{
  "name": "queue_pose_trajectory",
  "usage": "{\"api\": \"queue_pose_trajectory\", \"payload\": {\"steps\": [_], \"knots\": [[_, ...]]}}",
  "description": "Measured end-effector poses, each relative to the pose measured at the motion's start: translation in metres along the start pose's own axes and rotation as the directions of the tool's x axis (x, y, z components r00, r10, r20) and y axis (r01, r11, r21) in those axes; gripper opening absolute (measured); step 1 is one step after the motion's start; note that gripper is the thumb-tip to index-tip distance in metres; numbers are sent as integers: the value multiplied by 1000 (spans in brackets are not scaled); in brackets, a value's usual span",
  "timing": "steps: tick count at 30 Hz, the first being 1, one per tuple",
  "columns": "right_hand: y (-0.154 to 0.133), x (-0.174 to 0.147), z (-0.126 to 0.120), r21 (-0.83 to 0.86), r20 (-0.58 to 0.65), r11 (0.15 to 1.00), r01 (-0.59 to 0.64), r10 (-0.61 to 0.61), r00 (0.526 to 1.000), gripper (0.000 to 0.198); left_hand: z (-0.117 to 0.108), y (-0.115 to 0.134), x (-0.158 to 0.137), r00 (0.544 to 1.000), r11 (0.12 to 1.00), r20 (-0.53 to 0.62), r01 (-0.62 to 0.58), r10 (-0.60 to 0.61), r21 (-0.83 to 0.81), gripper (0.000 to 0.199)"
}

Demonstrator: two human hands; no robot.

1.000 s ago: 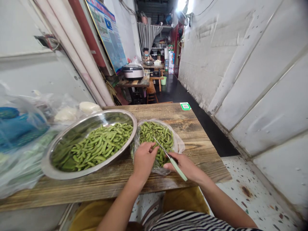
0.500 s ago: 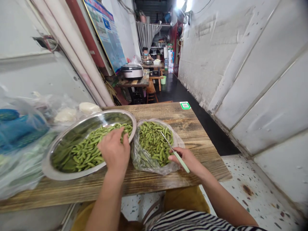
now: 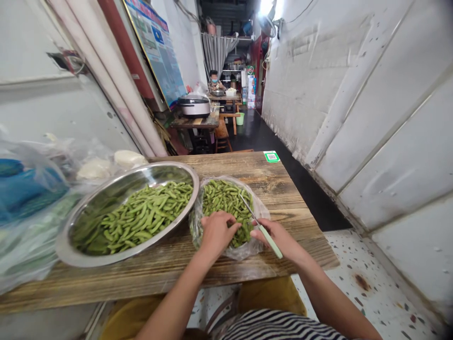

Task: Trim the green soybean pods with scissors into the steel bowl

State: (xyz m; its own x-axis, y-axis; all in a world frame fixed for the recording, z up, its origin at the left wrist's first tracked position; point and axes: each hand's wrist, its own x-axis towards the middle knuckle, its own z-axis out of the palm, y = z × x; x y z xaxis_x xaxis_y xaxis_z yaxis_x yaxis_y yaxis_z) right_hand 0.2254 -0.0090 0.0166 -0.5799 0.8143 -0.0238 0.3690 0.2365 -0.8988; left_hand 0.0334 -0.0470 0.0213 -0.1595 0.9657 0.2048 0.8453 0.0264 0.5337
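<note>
Left hand (image 3: 216,234): fingers curled, thumb close to the forefinger, over the near part of the bagged pods; cannot tell whether it pinches one.
Right hand (image 3: 279,237): closed around the green-handled blade (image 3: 271,242), whose tip points away from it, over the pods.
Bagged pods (image 3: 220,194): under and just beyond the left hand, in a clear plastic bag (image 3: 241,252).
Steel bowl (image 3: 72,258): left of the left hand, holding more green pods (image 3: 150,208).
Worktop (image 3: 292,219): wooden, beneath both hands.
</note>
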Motion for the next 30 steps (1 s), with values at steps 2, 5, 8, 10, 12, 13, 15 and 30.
{"api": "queue_pose_trajectory", "payload": {"steps": [2, 5, 8, 10, 12, 13, 15, 30], "knots": [[-2, 0, 0, -5, 39, 1000, 8, -8, 999, 43, -6, -2, 3, 995, 976, -34, 89, -97, -199, 15], [-6, 0, 2, 13, 110, 1000, 12, -14, 994, 43, -9, -5, 4, 977, 907, -55, 169, -206, -385, 18], [-9, 1, 4, 13, 140, 1000, 15, -17, 990, 44, -9, -7, 2, 969, 879, -87, 168, -229, -447, 21], [-11, 2, 5, 5, 149, 1000, 23, -24, 988, 43, -9, -8, 1, 966, 874, -105, 165, -237, -457, 22], [-13, 3, 6, -6, 167, 999, 32, -31, 985, 43, -9, -9, 0, 965, 873, -114, 161, -238, -460, 23], [-13, 3, 6, -7, 175, 999, 35, -34, 984, 42, -10, -10, -1, 964, 874, -116, 159, -237, -460, 22], [-15, 3, 8, 3, 184, 999, 33, -33, 982, 41, -10, -11, -2, 966, 875, -117, 155, -232, -458, 22], [-21, -5, 20, 346, 341, 900, -266, 143, 929, 42, -11, -10, -6, 965, 830, -86, 167, -249, -533, 15]]}}
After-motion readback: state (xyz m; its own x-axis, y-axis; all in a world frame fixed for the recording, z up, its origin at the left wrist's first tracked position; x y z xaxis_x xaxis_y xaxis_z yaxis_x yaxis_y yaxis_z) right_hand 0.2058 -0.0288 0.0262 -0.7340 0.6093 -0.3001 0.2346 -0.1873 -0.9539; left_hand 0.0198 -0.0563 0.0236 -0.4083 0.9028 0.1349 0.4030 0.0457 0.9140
